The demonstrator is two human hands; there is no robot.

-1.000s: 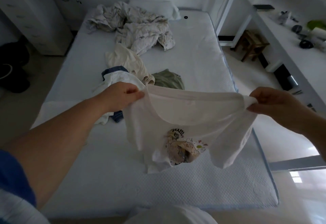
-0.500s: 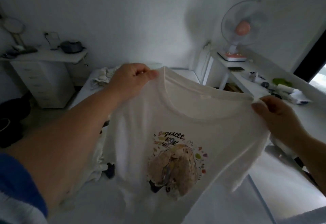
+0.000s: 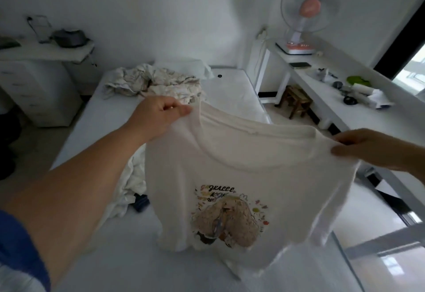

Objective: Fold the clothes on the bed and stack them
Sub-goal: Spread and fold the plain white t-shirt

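Observation:
I hold a white T-shirt (image 3: 241,176) with a colourful print on its chest up in the air over the bed (image 3: 232,89). My left hand (image 3: 158,114) pinches its left shoulder and my right hand (image 3: 368,148) pinches its right shoulder, so the shirt hangs spread between them, its hem down near the mattress. Behind the shirt, at my left arm, lie a crumpled white garment (image 3: 131,181) and a dark blue piece (image 3: 140,202), partly hidden. A rumpled pale heap of cloth (image 3: 156,82) lies near the head of the bed.
A white drawer unit (image 3: 34,84) with a shelf stands left of the bed. On the right runs a long white desk (image 3: 345,98) with a fan (image 3: 308,11) and small items. A wooden stool (image 3: 296,101) sits under the desk.
The shirt was lifted off the bed and spread between both hands. My view tipped up toward the wall, then lowered a little, so the bed shows again.

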